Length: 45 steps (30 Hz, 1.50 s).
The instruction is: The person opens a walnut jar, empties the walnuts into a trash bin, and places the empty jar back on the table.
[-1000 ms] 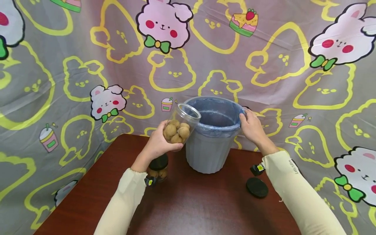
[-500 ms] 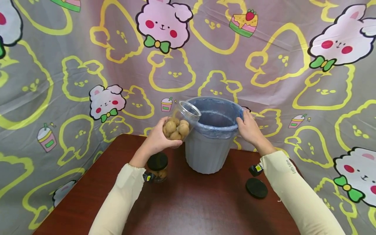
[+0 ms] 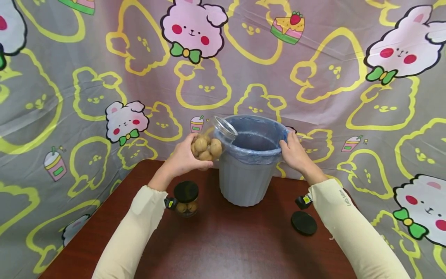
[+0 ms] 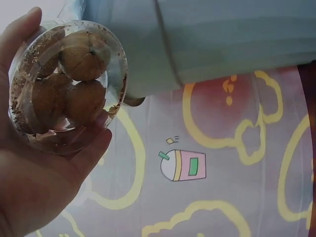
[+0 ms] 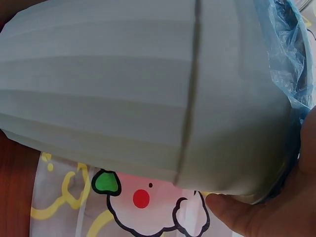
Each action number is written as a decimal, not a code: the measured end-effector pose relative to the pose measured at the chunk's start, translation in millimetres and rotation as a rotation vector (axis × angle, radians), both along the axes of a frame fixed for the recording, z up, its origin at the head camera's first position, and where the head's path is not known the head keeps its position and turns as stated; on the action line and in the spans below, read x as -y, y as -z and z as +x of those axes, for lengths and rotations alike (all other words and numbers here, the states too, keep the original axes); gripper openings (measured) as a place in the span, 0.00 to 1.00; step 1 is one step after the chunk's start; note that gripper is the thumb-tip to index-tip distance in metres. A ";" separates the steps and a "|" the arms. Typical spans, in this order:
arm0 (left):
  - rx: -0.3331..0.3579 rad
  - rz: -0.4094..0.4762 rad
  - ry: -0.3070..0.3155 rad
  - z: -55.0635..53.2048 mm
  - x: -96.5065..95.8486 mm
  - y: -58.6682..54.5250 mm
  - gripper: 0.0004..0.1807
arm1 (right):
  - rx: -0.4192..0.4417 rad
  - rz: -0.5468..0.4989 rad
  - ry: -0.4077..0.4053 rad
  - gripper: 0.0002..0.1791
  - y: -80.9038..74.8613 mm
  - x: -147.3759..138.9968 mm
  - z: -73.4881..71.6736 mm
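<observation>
My left hand [image 3: 182,157] grips a clear jar [image 3: 224,130] of walnuts [image 3: 206,148]. The jar is tilted right, its uncovered mouth at the left rim of a grey trash can [image 3: 245,182]. The left wrist view shows the jar's base, with walnuts [image 4: 85,55] and brown crumbs inside and my thumb and fingers round it. A blue bag [image 3: 259,152] lines the can and folds over its rim. My right hand [image 3: 296,155] holds the can's right rim; in the right wrist view its thumb [image 5: 229,210] lies by the outer wall of the can.
A second walnut jar [image 3: 186,199] with a black lid stands on the brown table [image 3: 223,240], below my left forearm. A loose black lid [image 3: 304,223] lies near my right wrist. Behind the table hangs a patterned cloth [image 3: 209,93].
My left hand has tipped the jar further toward the trash can and shifted slightly left and up. My right hand has slid a little along the rim toward me.
</observation>
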State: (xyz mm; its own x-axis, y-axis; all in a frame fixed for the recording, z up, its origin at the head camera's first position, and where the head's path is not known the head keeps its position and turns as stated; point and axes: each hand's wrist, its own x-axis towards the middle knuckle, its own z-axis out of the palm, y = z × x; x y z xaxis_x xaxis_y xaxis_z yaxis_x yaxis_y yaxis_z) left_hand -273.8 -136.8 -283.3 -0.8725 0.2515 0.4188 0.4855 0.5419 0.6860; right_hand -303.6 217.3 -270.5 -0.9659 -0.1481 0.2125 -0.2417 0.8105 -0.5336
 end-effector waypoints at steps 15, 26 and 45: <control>0.045 -0.135 0.023 -9.9 4.1 -37.8 0.53 | -0.018 0.019 0.002 0.36 1.1 0.0 -0.2; 0.024 -0.291 0.006 -19.9 0.9 -57.9 0.52 | -0.068 0.036 0.014 0.35 3.3 -0.4 -2.5; -0.109 -0.620 -0.097 -30.9 -9.1 -82.3 0.53 | -0.054 0.028 0.001 0.35 4.7 -1.2 -1.7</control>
